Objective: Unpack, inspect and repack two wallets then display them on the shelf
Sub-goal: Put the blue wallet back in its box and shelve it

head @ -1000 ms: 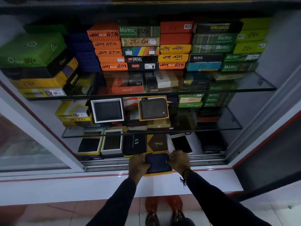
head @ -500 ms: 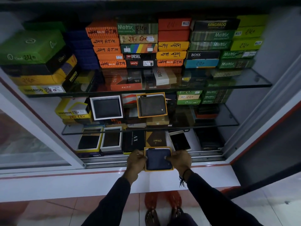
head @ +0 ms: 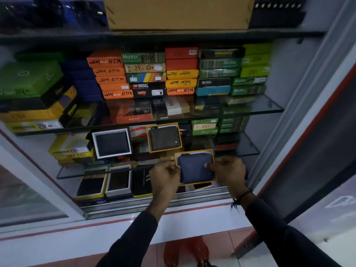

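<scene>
A person is standing in front of a glass shop case and holding a dark blue wallet in an open yellow-edged box (head: 195, 167) with both hands. The left hand (head: 165, 175) is gripping the left side of the box, its fingers (head: 174, 168) curled and pinching the edge. The right hand (head: 228, 170) is gripping the right side, with its fingers (head: 209, 166) pressing on the blue wallet and the box rim. A thin dark string band (head: 241, 196) is sitting on the right wrist.

The box is being held up in the air, tilted toward the person, in front of the edge of the lower glass shelf (head: 81, 173). Just above and to the left of it, a dark green wallet in an orange-edged box (head: 164, 137) is leaning upright on that shelf. Further left, a black wallet in a white-edged box (head: 111, 142) is leaning the same way.

The upper glass shelf (head: 269, 106) is carrying stacks of closed wallet boxes in orange, green, yellow, blue and black (head: 146, 74). A big brown cardboard box (head: 179, 12) is sitting on the top shelf.
</scene>
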`<action>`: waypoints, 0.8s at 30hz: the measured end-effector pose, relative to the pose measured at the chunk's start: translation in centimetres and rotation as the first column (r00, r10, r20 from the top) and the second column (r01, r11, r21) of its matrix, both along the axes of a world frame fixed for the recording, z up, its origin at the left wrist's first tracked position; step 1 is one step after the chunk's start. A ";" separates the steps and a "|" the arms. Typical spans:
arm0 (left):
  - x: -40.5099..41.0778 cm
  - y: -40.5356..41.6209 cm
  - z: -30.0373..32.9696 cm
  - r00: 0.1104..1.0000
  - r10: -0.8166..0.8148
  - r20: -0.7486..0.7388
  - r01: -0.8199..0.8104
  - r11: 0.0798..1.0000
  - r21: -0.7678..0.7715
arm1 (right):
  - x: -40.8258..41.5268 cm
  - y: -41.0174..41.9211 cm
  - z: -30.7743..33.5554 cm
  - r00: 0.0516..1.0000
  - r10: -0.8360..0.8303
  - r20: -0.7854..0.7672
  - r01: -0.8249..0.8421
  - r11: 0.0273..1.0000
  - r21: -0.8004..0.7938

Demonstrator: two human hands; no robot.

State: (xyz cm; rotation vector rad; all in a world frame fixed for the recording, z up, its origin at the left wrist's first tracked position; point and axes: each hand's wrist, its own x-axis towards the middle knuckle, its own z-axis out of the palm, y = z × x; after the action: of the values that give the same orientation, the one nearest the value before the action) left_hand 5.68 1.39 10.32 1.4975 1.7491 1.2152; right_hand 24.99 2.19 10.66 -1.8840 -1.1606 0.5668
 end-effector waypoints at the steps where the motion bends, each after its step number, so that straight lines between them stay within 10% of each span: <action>1: 0.4 0.7 0.5 1.000 0.001 -0.009 -0.001 1.000 0.028 | 0.4 0.5 0.7 1.000 0.000 -0.012 0.000 0.999 0.032; 24: 6.2 14.4 2.5 0.978 -0.031 -0.208 0.012 0.996 -0.092 | 6.4 14.1 -1.3 0.984 -0.024 -0.176 0.039 0.996 0.081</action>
State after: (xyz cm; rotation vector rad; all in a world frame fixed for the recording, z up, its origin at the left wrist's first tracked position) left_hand 11.92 15.77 12.79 1.6358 1.8906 0.9834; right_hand 31.35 16.32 9.37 -1.7411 -1.0232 0.6420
